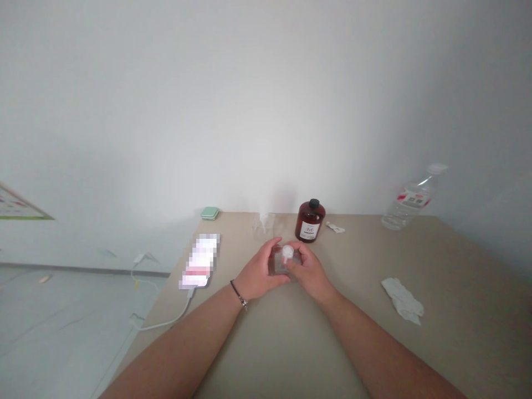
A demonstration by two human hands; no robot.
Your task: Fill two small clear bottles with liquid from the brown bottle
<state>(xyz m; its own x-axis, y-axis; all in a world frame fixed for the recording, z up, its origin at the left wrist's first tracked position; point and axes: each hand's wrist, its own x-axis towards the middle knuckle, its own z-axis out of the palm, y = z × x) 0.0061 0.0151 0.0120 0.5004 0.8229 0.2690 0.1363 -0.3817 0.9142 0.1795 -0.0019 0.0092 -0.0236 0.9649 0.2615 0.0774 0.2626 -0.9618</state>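
Note:
Between my hands, low over the middle of the table, is a squat clear bottle (279, 265) with a round white top (287, 251). My left hand (262, 272) wraps its left side, thumb along the near edge and fingers behind. My right hand (308, 271) closes around the other side, its thumb against the white top. Whether the top is fixed or loose I cannot tell. Just beyond my right hand stands a dark amber bottle (308, 215) with a black cap and white label. A clear container (263, 222) with something white inside sits behind my left hand.
On the left lies a lit phone (200, 260) with a white cable (166, 323) trailing over the table edge. A green case (210, 213) is at the back left. A crumpled tissue (402, 300), a smaller one (335, 228) and a clear water bottle (411, 199) are rightward. A wall (266, 100) rises behind.

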